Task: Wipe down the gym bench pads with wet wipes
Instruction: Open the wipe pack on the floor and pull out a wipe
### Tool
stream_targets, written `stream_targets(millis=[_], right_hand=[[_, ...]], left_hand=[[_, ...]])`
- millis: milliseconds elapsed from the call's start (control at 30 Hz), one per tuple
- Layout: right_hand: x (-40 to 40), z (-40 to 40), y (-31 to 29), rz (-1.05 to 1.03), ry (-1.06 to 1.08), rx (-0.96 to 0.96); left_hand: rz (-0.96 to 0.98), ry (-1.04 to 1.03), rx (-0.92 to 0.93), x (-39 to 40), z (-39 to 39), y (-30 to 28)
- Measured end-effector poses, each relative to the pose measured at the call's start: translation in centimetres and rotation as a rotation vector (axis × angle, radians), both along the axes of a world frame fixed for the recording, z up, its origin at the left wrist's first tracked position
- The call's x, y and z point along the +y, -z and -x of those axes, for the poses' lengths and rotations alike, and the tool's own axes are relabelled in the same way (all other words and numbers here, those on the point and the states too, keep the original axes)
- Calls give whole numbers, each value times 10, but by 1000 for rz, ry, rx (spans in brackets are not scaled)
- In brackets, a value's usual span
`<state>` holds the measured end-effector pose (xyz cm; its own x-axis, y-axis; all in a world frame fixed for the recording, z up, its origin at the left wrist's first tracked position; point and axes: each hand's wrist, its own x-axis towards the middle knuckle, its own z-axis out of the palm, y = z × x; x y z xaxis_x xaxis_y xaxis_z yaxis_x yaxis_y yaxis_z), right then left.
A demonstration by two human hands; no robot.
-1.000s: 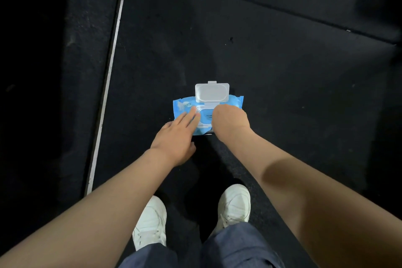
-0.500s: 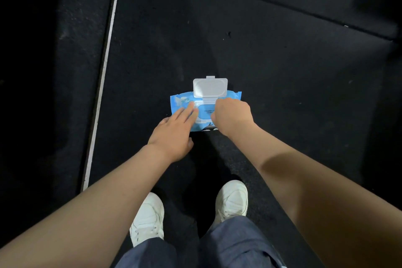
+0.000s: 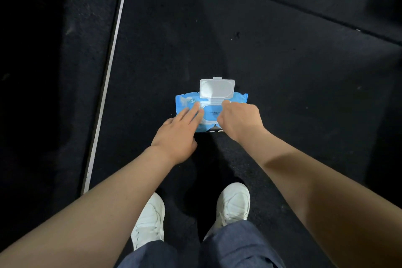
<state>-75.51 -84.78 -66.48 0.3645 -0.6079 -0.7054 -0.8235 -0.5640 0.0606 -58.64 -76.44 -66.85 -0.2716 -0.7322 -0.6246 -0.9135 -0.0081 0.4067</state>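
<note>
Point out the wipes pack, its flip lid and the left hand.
wipes pack [image 3: 185,103], head view, blue left end.
flip lid [image 3: 217,90], head view, middle of open lid.
left hand [image 3: 176,137], head view, back of hand.

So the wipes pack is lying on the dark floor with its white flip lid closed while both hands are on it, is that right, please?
Not quite: the head view shows the white flip lid standing open, not closed. The wipes pack does lie on the dark floor, with the left hand and right hand on it.
</note>
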Motion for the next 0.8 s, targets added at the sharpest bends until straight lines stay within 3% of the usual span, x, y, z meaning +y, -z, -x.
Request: stream_targets(millis=[200, 433, 800], right_hand=[[2, -2, 2, 4, 35, -16], [10, -11, 9, 4, 327, -78], [5, -20, 1, -38, 201, -45]], left_hand=[[-4, -20, 9, 1, 0, 1], [-26, -123, 51, 4, 8, 5], [-94, -117, 200, 4, -13, 24]])
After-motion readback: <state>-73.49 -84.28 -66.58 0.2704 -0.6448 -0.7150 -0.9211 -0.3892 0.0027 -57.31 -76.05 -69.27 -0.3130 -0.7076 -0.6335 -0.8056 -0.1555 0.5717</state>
